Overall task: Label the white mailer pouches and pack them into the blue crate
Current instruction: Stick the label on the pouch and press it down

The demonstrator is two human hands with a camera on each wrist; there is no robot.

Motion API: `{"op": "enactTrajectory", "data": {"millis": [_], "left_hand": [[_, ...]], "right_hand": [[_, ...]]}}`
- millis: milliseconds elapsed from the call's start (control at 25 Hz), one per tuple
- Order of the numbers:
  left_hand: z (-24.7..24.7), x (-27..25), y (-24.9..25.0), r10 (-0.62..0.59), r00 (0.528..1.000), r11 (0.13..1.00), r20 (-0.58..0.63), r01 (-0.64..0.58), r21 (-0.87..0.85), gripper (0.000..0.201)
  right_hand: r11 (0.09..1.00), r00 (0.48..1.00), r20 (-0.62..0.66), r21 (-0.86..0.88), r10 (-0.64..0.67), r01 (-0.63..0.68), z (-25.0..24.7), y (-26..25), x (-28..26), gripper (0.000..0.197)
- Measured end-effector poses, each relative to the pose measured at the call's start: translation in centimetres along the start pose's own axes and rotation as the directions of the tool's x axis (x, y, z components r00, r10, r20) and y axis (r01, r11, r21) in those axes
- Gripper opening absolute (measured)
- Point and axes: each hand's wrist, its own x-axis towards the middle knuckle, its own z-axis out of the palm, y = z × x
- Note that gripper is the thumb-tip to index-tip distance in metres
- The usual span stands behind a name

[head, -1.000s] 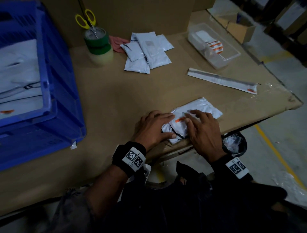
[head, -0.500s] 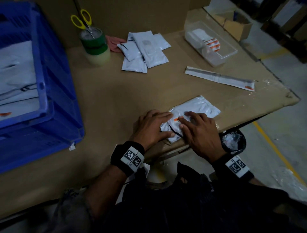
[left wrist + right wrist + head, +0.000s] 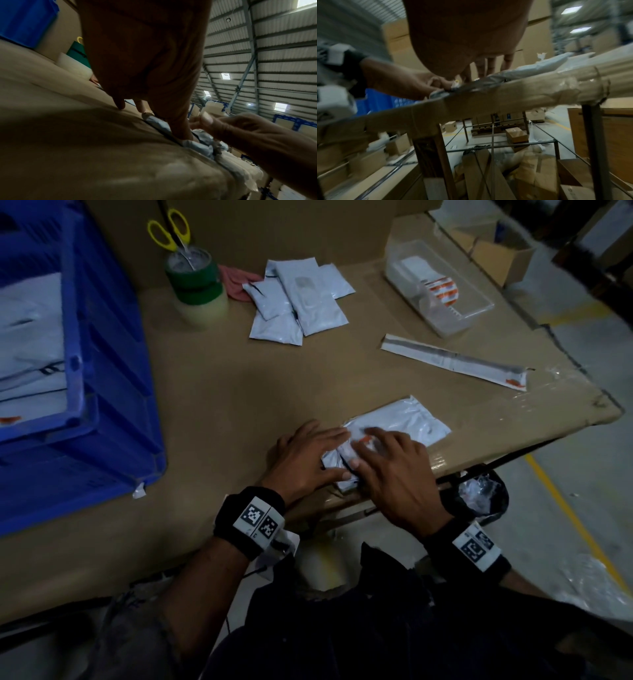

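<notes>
A white mailer pouch [image 3: 407,422] lies flat at the table's near edge. My left hand [image 3: 305,460] rests on its left end with straight fingers; in the left wrist view the thumb [image 3: 180,128] presses the pouch [image 3: 157,123]. My right hand [image 3: 387,463] lies flat over its middle, fingers spread across a white label with an orange mark [image 3: 363,441]. The right wrist view shows the pouch [image 3: 539,66] under the fingers. The blue crate [image 3: 102,392] stands at the left with white pouches [image 3: 30,337] inside. Several more pouches [image 3: 301,299] lie at the back.
A stack of green and clear tape rolls [image 3: 197,285] holds yellow-handled scissors [image 3: 171,231] at the back. A clear plastic tray [image 3: 442,289] with labels sits at the back right. A long white backing strip [image 3: 455,364] lies to the right. A black bin [image 3: 483,498] hangs below the edge.
My right hand has slid leftward over the label, its fingers now closer to the left hand. The left hand and the pouch stay in place.
</notes>
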Motion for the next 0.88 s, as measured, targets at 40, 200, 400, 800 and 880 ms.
{"op": "enactTrajectory", "data": {"millis": [40,200,400,800,880], "left_hand": [[-0.1,0.0,0.3,-0.004,1.000,1.000,0.009,0.004,0.004,0.080],[-0.1,-0.1,0.7,-0.069,0.997,0.997,0.026,0.069,-0.030,0.079],[-0.3,-0.5,2.0,-0.130,0.989,0.989,-0.076,0.124,-0.079,0.080],[4.6,-5.0,6.4,-0.513,0.714,0.856,-0.476,0.464,-0.226,0.016],[5.5,-5.1,7.7,-0.547,0.681,0.833,-0.487,0.505,-0.228,0.020]], "right_hand": [[1.000,1.000,0.004,-0.012,-0.010,0.010,0.0,0.4,0.0,0.045],[0.997,1.000,-0.014,0.072,0.028,-0.027,-0.7,2.4,1.0,0.045],[0.996,0.998,0.017,0.067,-0.066,0.064,-2.8,5.8,2.4,0.057],[0.864,0.741,0.465,0.121,-0.485,0.489,-1.5,9.3,6.4,0.133],[0.854,0.737,0.456,0.114,-0.499,0.507,-1.5,9.8,5.9,0.134]]}}
